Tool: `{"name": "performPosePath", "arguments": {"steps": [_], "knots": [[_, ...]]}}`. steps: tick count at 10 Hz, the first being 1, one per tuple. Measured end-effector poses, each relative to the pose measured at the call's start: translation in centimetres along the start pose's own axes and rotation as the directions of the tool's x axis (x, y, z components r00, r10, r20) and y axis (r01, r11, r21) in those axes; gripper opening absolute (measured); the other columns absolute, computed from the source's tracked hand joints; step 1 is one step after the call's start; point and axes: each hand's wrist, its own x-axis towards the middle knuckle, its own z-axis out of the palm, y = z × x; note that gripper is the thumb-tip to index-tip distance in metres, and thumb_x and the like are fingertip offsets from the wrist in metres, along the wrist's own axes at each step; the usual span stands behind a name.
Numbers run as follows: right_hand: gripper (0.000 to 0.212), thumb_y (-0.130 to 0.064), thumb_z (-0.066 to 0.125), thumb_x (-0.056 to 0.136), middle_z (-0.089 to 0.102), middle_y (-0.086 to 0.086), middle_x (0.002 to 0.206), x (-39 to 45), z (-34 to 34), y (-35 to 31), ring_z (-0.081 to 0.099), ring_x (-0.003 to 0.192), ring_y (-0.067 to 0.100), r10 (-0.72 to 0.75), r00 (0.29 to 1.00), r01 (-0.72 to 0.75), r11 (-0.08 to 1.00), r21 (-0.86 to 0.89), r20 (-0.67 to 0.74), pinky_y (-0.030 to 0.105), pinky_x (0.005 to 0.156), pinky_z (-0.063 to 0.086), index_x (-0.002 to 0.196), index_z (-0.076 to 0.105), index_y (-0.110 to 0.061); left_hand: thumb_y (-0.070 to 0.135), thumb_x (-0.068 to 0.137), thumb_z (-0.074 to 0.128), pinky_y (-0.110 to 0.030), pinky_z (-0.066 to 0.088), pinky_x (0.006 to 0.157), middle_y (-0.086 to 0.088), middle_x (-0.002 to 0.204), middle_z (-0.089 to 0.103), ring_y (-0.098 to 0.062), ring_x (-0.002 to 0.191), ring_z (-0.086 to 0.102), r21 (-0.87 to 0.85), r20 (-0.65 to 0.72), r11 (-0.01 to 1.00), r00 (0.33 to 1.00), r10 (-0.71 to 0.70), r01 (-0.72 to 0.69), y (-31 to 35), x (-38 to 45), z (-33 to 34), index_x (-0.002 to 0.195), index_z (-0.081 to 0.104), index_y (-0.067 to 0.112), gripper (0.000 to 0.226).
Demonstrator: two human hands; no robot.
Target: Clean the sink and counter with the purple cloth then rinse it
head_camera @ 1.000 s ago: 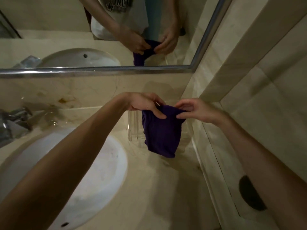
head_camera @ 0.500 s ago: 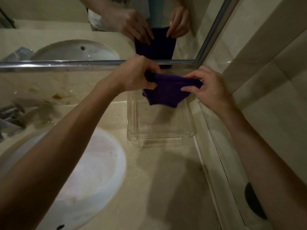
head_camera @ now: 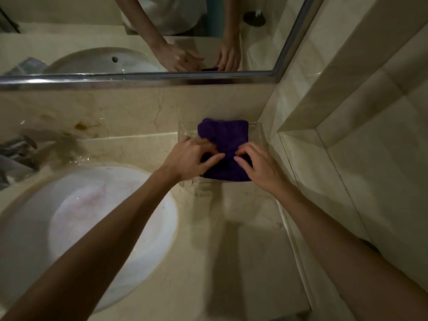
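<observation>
The purple cloth (head_camera: 223, 135) lies folded inside a clear plastic tray (head_camera: 185, 128) at the back right of the beige counter (head_camera: 231, 251). My left hand (head_camera: 187, 158) and my right hand (head_camera: 261, 167) are both on the cloth's near half, with fingers curled and thumbs pointing inward. They pinch the fabric, which bunches between them. The white oval sink (head_camera: 92, 218) sits at the lower left, under my left forearm.
A metal faucet (head_camera: 18, 149) stands at the far left behind the sink. A brown stain (head_camera: 80, 126) marks the backsplash. A framed mirror (head_camera: 92, 31) hangs above the counter and reflects my hands. A tiled wall (head_camera: 347, 135) closes off the right side.
The cloth hung in the air between both hands a second ago. It was folded over the tray and now lies down in it, with both hands lowered onto it.
</observation>
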Motion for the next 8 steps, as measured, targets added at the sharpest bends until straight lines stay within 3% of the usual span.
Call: {"name": "performPosePath", "arguments": {"steps": [1, 2, 3, 4, 5, 6, 7, 8], "knots": [[0.055, -0.035, 0.052, 0.101, 0.037, 0.009, 0.156, 0.8, 1.3, -0.2, 0.031, 0.146, 0.023, 0.059, 0.992, -0.049, 0.995, -0.089, 0.113, 0.037, 0.121, 0.027, 0.147, 0.041, -0.006, 0.053, 0.099, 0.04, -0.046, 0.038, 0.111, -0.01, 0.153, 0.044, -0.028, 0.137, 0.045, 0.028, 0.092, 0.992, 0.988, -0.127, 0.125, -0.1, 1.8, 1.3, 0.142, 0.053, 0.018, 0.056], [0.069, -0.048, 0.031, 0.102, 0.008, 0.005, 0.167, -0.4, 3.7, 0.0, 0.001, 0.154, 0.015, 0.105, 0.976, -0.068, 0.979, -0.192, 0.189, 0.035, 0.126, 0.009, 0.157, 0.017, -0.009, 0.072, 0.091, 0.017, -0.05, 0.019, 0.122, -0.011, 0.166, 0.008, -0.028, 0.153, 0.009, 0.139, 0.257, 0.983, 0.954, -0.154, 0.121, -0.7, 0.9, 4.4, 0.158, 0.017, 0.02, 0.085], [0.066, -0.048, 0.024, 0.103, 0.003, 0.001, 0.167, -0.5, 4.0, 0.5, -0.003, 0.153, 0.011, 0.085, 0.985, -0.054, 0.978, -0.2, 0.151, 0.033, 0.125, 0.005, 0.158, 0.012, -0.013, 0.075, 0.088, 0.0, -0.049, 0.012, 0.124, -0.007, 0.167, -0.001, -0.023, 0.153, 0.0, 0.152, 0.204, 0.983, 0.969, -0.135, 0.105, -1.3, 0.1, 5.3, 0.159, 0.004, 0.025, 0.087], [0.064, -0.045, 0.029, 0.105, 0.0, 0.0, 0.168, 0.3, 3.7, 1.0, -0.006, 0.153, 0.01, 0.075, 0.978, -0.036, 0.979, -0.2, 0.193, 0.035, 0.126, 0.005, 0.158, 0.01, -0.014, 0.072, 0.086, -0.003, -0.053, 0.009, 0.123, -0.005, 0.167, -0.004, -0.021, 0.154, -0.002, 0.214, 0.226, 0.969, 0.958, -0.175, 0.127, -1.1, 0.5, 4.7, 0.158, 0.0, 0.027, 0.085], [0.063, -0.041, 0.034, 0.106, 0.003, 0.002, 0.167, 0.7, 3.3, 0.6, -0.003, 0.154, 0.013, 0.103, 0.971, -0.059, 0.978, -0.2, 0.217, 0.036, 0.126, 0.007, 0.158, 0.013, -0.012, 0.065, 0.094, 0.007, -0.055, 0.01, 0.122, -0.004, 0.167, -0.002, -0.023, 0.154, 0.001, 0.266, 0.23, 0.95, 0.947, -0.226, 0.162, -0.3, 0.7, 3.9, 0.158, 0.003, 0.028, 0.074], [0.056, -0.029, 0.045, 0.104, 0.022, 0.007, 0.163, -0.4, 2.6, -1.2, 0.019, 0.151, 0.021, 0.124, 0.98, -0.098, 0.981, -0.166, 0.157, 0.036, 0.123, 0.021, 0.153, 0.03, -0.008, 0.052, 0.102, 0.03, -0.053, 0.021, 0.12, -0.006, 0.166, 0.013, -0.026, 0.152, 0.015, 0.185, 0.207, 0.954, 0.94, -0.271, 0.234, 0.5, -0.5, 3.3, 0.157, 0.021, 0.024, 0.062], [0.044, -0.019, 0.052, 0.1, 0.045, 0.006, 0.148, -3.6, 1.7, -4.3, 0.044, 0.134, 0.024, 0.135, 0.989, -0.128, 0.985, -0.113, 0.059, 0.038, 0.111, 0.039, 0.143, 0.048, -0.01, 0.044, 0.101, 0.043, -0.047, 0.035, 0.11, -0.006, 0.159, 0.034, -0.027, 0.142, 0.036, 0.089, 0.165, 0.951, 0.937, -0.309, 0.298, 2.2, -3.9, 1.8, 0.149, 0.041, 0.02, 0.054], [0.039, -0.011, 0.055, 0.095, 0.052, 0.004, 0.136, -8.6, 3.0, -7.6, 0.051, 0.123, 0.022, 0.089, 0.996, -0.09, 0.996, -0.026, -0.024, 0.037, 0.104, 0.044, 0.134, 0.057, -0.012, 0.033, 0.099, 0.052, -0.045, 0.048, 0.097, -0.01, 0.142, 0.051, -0.031, 0.121, 0.055, -0.093, 0.087, 0.94, 0.944, -0.32, 0.327, 4.0, -9.0, 0.9, 0.14, 0.052, 0.017, 0.044]]}}
